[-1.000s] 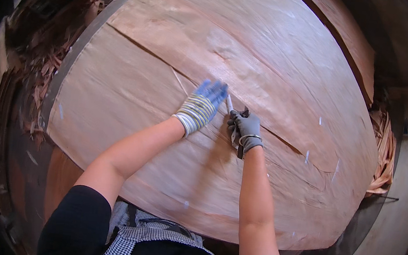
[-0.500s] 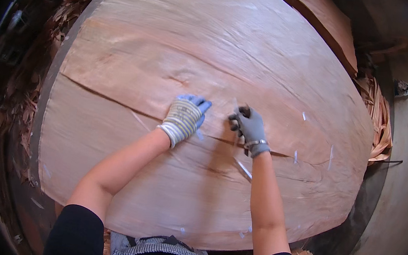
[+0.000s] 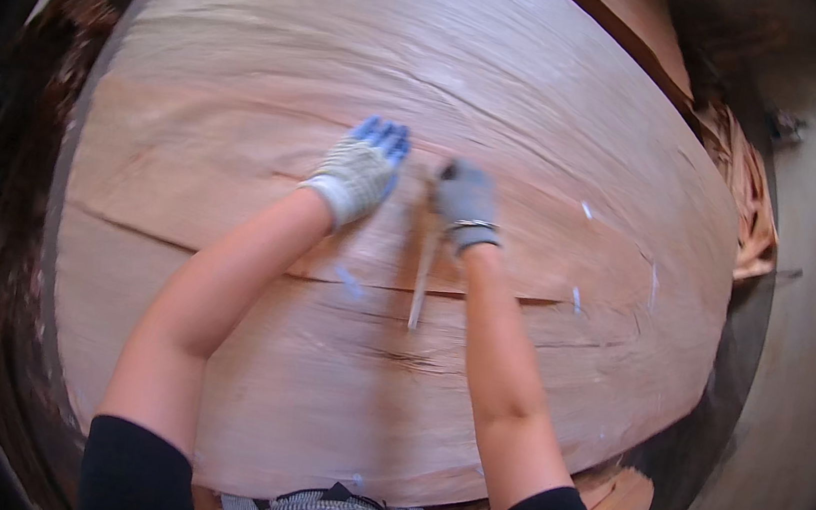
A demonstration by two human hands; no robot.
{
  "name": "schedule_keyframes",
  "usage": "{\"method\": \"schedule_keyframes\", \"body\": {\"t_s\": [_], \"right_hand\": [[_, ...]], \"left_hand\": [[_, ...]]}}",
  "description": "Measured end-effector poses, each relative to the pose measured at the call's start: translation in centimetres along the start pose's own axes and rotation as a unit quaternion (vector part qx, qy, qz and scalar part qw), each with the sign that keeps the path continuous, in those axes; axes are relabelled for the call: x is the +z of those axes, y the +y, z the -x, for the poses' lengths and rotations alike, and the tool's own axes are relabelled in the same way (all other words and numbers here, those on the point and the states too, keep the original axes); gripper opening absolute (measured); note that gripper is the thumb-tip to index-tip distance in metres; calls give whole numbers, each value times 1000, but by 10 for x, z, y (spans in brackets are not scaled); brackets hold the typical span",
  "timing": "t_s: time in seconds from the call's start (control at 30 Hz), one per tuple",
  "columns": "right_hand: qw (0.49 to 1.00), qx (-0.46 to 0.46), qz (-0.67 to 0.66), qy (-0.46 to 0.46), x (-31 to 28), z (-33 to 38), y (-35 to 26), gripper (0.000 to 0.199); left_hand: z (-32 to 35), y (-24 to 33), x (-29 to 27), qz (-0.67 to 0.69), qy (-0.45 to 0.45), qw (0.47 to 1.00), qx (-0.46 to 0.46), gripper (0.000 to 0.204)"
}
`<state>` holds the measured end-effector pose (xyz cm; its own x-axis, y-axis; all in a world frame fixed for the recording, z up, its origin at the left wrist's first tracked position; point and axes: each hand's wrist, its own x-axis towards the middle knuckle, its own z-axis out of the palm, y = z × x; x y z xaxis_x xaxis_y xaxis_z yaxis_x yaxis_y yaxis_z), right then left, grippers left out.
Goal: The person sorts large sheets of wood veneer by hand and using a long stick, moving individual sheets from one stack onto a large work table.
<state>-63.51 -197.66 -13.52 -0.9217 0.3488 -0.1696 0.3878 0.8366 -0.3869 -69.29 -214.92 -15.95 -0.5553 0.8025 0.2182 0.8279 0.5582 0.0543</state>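
A large sheet of pale reddish-brown wood veneer [image 3: 293, 383] lies spread before me, wrinkled, with a long overlapping edge running across it. My left hand [image 3: 361, 164], in a pale striped glove with blue fingers, rests on the sheet with its fingers stretched out. To its right, my right hand [image 3: 465, 196] wears a grey glove with dark fingertips and a band at the wrist. Its fingers are closed, though blurred by motion. From them a narrow whitish strip [image 3: 420, 287], like tape, hangs down across the overlapping edge.
Small pieces of white tape [image 3: 577, 300] stick to the veneer, mostly on the right. Crumpled veneer scraps [image 3: 736, 202] hang at the right side. More torn scraps [image 3: 65, 45] lie along the dark left side. A concrete floor [image 3: 805, 300] shows at the far right.
Both hands have moved farther up the sheet and slightly left, and the view has shifted. The whitish strip now hangs nearly straight below my right hand. A blue-white tape piece shows below my left hand.
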Motion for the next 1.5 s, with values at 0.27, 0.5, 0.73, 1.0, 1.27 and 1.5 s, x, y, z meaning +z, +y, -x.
{"method": "schedule_keyframes", "body": {"t_s": [0.27, 0.5, 0.73, 1.0, 1.27, 1.5], "right_hand": [[899, 31, -394, -190, -47, 95, -67, 14], [874, 14, -363, -324, -3, 117, -169, 15], [903, -126, -198, -360, 85, 68, -332, 22], [902, -314, -46, -294, 214, 26, -451, 26], [891, -380, 39, -247, 201, 40, -461, 31], [940, -149, -207, -228, 158, -39, -417, 15]], "left_hand": [[108, -2, -60, 142, 108, 976, -128, 43], [343, -137, -94, -86, 114, 875, -462, 51], [386, -201, -92, -85, 53, 781, -617, 75], [371, -207, -92, -78, 122, 797, -587, 71], [374, -225, -91, -8, 79, 906, -417, 45], [357, -238, -119, -27, -13, 922, -385, 39]]}}
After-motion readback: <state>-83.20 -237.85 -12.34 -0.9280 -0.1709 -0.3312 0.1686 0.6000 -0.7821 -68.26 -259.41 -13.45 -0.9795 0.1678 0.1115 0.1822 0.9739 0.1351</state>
